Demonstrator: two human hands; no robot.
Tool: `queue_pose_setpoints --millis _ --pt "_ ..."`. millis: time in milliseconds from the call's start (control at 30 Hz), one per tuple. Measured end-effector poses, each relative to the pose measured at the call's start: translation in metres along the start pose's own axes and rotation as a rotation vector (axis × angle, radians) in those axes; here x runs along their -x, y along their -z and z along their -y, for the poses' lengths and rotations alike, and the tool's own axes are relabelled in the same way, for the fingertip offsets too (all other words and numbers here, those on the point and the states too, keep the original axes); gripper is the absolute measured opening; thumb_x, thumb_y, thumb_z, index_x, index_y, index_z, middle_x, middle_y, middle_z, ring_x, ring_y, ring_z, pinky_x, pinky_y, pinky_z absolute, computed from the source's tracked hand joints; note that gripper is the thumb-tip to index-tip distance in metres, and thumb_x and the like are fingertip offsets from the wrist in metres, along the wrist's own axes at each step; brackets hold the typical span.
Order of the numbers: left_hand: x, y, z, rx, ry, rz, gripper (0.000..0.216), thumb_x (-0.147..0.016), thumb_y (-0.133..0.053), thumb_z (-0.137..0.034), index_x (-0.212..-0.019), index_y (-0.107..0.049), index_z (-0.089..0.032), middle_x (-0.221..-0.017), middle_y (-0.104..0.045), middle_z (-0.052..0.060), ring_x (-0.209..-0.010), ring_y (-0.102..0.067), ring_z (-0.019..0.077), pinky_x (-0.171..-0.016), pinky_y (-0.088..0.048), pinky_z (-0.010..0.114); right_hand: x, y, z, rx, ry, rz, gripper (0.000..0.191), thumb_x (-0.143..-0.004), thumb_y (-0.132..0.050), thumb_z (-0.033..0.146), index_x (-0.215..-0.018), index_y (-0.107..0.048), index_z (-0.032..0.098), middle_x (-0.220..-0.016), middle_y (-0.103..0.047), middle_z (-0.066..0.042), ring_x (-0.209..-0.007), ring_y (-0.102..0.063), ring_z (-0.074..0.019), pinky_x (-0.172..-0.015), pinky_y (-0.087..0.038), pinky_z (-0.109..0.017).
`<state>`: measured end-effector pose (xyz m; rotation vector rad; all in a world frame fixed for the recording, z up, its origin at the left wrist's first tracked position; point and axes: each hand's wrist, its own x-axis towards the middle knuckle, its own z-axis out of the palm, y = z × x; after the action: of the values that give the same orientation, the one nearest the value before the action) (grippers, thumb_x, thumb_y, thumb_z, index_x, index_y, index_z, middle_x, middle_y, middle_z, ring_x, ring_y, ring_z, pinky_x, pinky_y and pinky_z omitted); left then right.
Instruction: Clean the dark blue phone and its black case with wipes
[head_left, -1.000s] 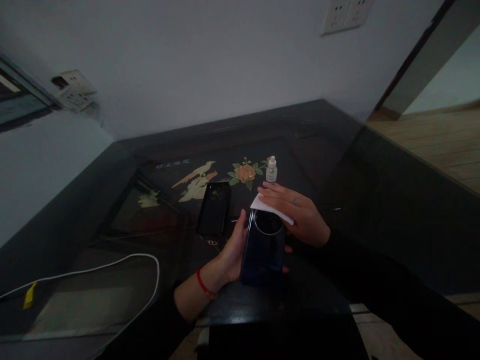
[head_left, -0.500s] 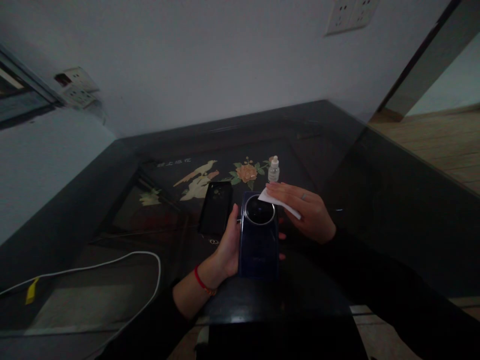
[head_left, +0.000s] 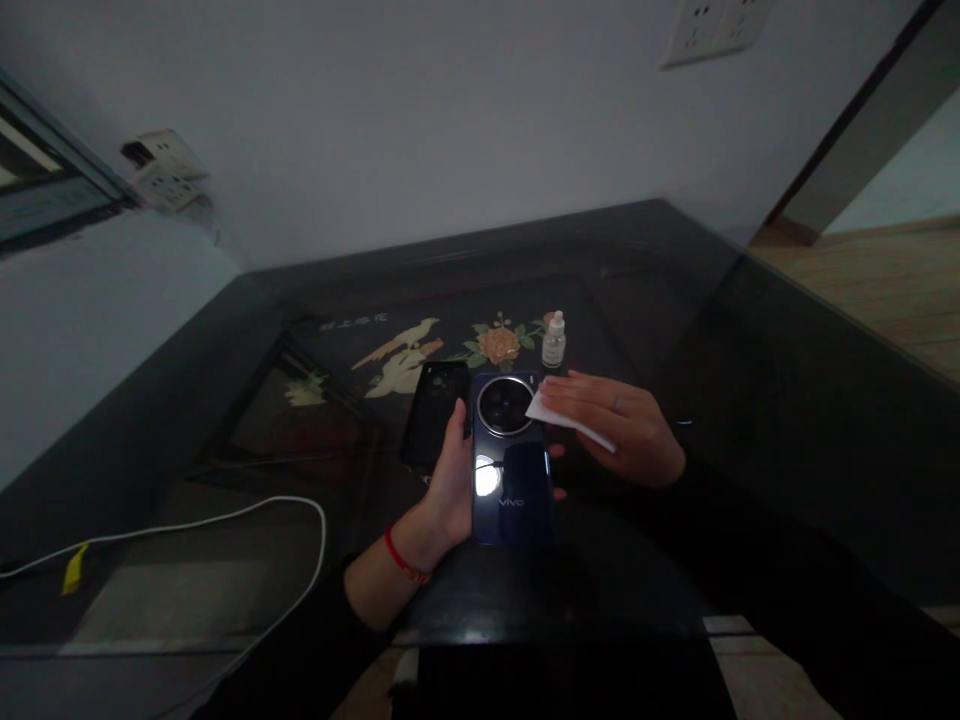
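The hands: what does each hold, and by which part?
Left hand grips the blue phone by its side edges; right hand holds a white wipe under its fingers.

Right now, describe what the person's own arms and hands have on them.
Both arms are in long black sleeves. The left sleeve stops short of the wrist, and the right sleeve reaches it. The left hand is bare, with a thin red cord bracelet at its wrist. The right hand wears a slim pale ring on one finger. No gloves or watch show.
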<state>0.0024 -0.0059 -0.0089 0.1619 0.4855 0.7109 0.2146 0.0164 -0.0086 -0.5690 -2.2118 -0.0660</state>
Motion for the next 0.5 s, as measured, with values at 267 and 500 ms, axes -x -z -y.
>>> queue_pose_setpoints --millis 267,500 --pt "0.000 -0.009 -0.001 -0.016 -0.057 -0.107 0.078 -0.091 -0.019 -0.066 -0.119 -0.064 -0.008 -0.100 -0.072 0.016 -0.097 -0.065 0.0296 -0.092 -0.044 0.043 -0.003 -0.004 0.015 -0.060 0.123 0.034 0.028 -0.092 -0.052 0.015 -0.118 -0.060 0.009 -0.114 -0.070 -0.016 -0.113 -0.064 -0.0220 -0.098 -0.053 -0.043" --pt "0.000 -0.006 0.007 -0.011 -0.006 -0.144 0.077 -0.091 -0.021 -0.065 -0.113 -0.066 -0.007 -0.093 -0.072 0.016 -0.089 -0.068 0.0274 -0.088 -0.046 0.039 -0.003 -0.008 0.028 -0.251 0.187 0.066 0.033 -0.098 -0.040 0.021 -0.122 -0.058 0.005 -0.115 -0.069 -0.017 -0.122 -0.058 -0.0209 -0.101 -0.051 -0.040"
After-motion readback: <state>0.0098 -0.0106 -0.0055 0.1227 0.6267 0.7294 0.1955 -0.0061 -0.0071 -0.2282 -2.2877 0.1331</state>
